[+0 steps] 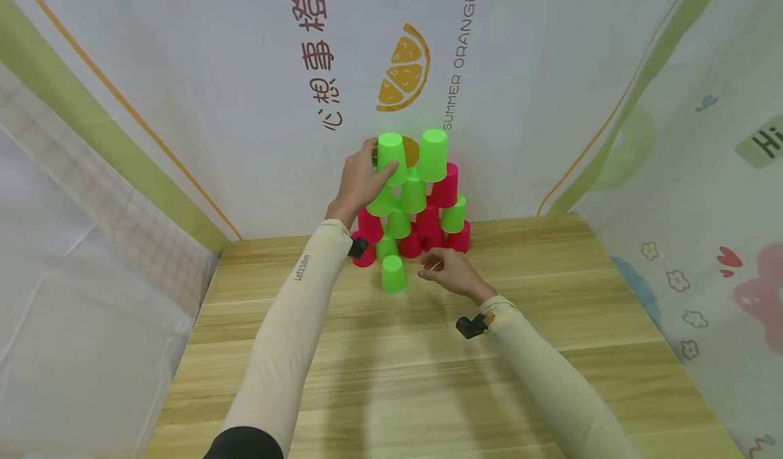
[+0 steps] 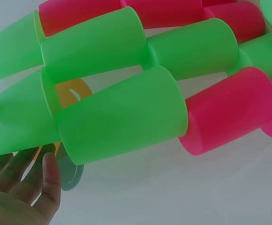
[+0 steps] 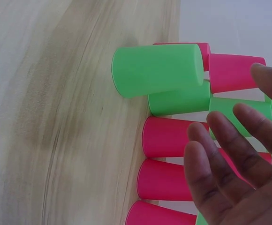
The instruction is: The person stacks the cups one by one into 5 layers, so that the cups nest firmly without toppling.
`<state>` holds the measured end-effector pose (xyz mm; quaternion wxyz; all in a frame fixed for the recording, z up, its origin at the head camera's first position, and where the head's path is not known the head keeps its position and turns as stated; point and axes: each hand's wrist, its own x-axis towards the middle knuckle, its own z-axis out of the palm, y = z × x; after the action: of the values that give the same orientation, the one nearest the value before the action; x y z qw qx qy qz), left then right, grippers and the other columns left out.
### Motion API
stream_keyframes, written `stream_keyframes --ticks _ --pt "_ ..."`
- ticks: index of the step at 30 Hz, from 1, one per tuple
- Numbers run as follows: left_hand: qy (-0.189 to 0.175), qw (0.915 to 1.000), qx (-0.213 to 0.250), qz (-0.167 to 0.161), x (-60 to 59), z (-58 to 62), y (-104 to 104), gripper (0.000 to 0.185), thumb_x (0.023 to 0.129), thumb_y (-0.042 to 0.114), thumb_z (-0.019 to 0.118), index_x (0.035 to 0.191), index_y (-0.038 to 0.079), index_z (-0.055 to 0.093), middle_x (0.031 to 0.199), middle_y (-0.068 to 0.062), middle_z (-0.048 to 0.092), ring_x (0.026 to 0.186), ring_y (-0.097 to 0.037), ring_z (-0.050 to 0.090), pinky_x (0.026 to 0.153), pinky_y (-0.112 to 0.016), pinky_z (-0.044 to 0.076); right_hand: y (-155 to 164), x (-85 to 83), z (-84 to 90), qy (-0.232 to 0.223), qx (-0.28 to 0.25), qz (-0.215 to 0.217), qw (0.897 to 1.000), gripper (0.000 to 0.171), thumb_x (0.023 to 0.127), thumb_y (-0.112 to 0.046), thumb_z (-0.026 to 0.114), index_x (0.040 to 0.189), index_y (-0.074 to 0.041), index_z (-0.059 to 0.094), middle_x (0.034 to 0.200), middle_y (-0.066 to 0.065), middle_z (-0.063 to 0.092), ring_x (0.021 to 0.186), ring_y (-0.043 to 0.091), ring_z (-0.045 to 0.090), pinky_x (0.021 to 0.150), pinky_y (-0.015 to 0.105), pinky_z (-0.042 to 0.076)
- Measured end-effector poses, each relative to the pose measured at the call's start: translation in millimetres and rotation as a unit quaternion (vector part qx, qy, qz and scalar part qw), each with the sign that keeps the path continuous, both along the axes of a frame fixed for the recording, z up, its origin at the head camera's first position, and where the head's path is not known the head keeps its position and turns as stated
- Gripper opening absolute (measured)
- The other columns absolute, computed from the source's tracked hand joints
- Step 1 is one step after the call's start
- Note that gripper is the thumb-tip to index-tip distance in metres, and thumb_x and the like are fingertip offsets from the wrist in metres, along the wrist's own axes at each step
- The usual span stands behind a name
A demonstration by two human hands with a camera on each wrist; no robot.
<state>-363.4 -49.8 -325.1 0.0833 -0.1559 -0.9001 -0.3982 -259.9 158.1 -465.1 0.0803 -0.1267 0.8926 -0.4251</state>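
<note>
A pyramid of green and pink cups [image 1: 422,217] stands upside down at the back of the wooden table [image 1: 428,377]. My left hand [image 1: 359,181] reaches up and grips the top-left green cup [image 1: 391,156]; a second top green cup [image 1: 433,154] stands beside it. In the left wrist view my fingers [image 2: 18,185] lie by that green cup [image 2: 14,124]. My right hand [image 1: 445,273] hovers low before the pyramid's base, fingers [image 3: 230,164] loosely spread and holding nothing. A lone green cup [image 1: 393,273] stands in front, left of that hand, and shows as the green cup [image 3: 157,70] in the right wrist view.
A white printed backdrop [image 1: 404,71] with an orange slice rises directly behind the stack. Fabric walls close off the left and right sides. Bare wooden tabletop stretches from the cups toward me.
</note>
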Motion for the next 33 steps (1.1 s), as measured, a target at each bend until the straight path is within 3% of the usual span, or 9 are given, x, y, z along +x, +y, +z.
stream_keyframes --ticks 9,14,18,22,26,29,33 --pt "-0.006 0.9999 0.010 0.005 6.5 -1.4 -7.7 0.064 0.098 0.036 0.062 0.151 0.010 0.037 0.145 -0.013 0.057 0.135 -0.029 0.054 0.113 -0.044 0.046 -5.0 -3.6 0.7 0.009 0.001 0.012 1.000 0.027 0.090 -0.020 0.074 0.111 -0.004 0.069 0.104 0.012 0.071 0.093 0.023 0.069 0.084 0.036 0.060" --pt "0.002 0.9993 0.025 0.028 21.7 -12.9 -23.5 0.062 0.099 0.035 0.061 0.150 0.008 0.039 0.145 -0.012 0.057 0.135 -0.029 0.053 0.114 -0.046 0.045 -13.8 -8.9 -4.5 0.001 -0.012 0.012 1.000 0.034 0.090 -0.020 0.074 0.117 -0.001 0.065 0.108 0.015 0.070 0.097 0.026 0.069 0.084 0.036 0.060" --pt "-0.004 0.9977 0.061 0.030 43.8 -42.0 -43.3 0.057 0.100 0.030 0.059 0.148 0.005 0.042 0.144 -0.015 0.056 0.133 -0.030 0.055 0.107 -0.048 0.050 -23.1 -12.9 -10.5 -0.008 -0.028 0.003 1.000 0.041 0.090 -0.019 0.073 0.123 0.001 0.061 0.120 0.021 0.067 0.103 0.030 0.068 0.086 0.038 0.060" --pt "-0.027 0.9960 0.080 0.029 73.2 -87.8 -60.8 0.048 0.100 0.027 0.059 0.141 0.002 0.050 0.136 -0.018 0.061 0.125 -0.032 0.060 0.097 -0.048 0.056 -34.9 -16.5 -11.3 -0.008 -0.032 -0.011 0.999 0.045 0.089 -0.018 0.074 0.127 0.001 0.059 0.130 0.021 0.064 0.109 0.034 0.066 0.091 0.042 0.059" --pt "-0.073 0.9940 0.077 0.027 107.4 -129.9 -67.1 0.038 0.101 0.022 0.059 0.132 0.000 0.057 0.129 -0.017 0.066 0.117 -0.032 0.065 0.089 -0.045 0.060 -46.9 -20.7 -8.6 -0.002 -0.019 -0.017 1.000 0.052 0.088 -0.018 0.076 0.132 0.001 0.056 0.134 0.022 0.062 0.114 0.039 0.063 0.097 0.046 0.056" --pt "-0.113 0.9909 0.071 0.021 129.3 -150.2 -68.0 0.032 0.101 0.019 0.060 0.127 0.002 0.061 0.126 -0.016 0.068 0.114 -0.030 0.067 0.087 -0.042 0.060 -55.3 -24.6 -10.5 0.008 -0.001 -0.016 1.000 0.056 0.087 -0.016 0.077 0.134 0.003 0.054 0.134 0.023 0.060 0.119 0.041 0.060 0.100 0.048 0.053" --pt "-0.153 0.9859 0.067 0.013 146.7 -164.5 -68.0 0.028 0.100 0.018 0.060 0.123 0.003 0.064 0.123 -0.015 0.070 0.114 -0.029 0.067 0.090 -0.041 0.059 -63.7 -28.8 -16.2 0.013 0.027 -0.019 0.999 0.058 0.086 -0.017 0.078 0.135 0.003 0.053 0.133 0.020 0.060 0.125 0.038 0.057 0.105 0.049 0.051"
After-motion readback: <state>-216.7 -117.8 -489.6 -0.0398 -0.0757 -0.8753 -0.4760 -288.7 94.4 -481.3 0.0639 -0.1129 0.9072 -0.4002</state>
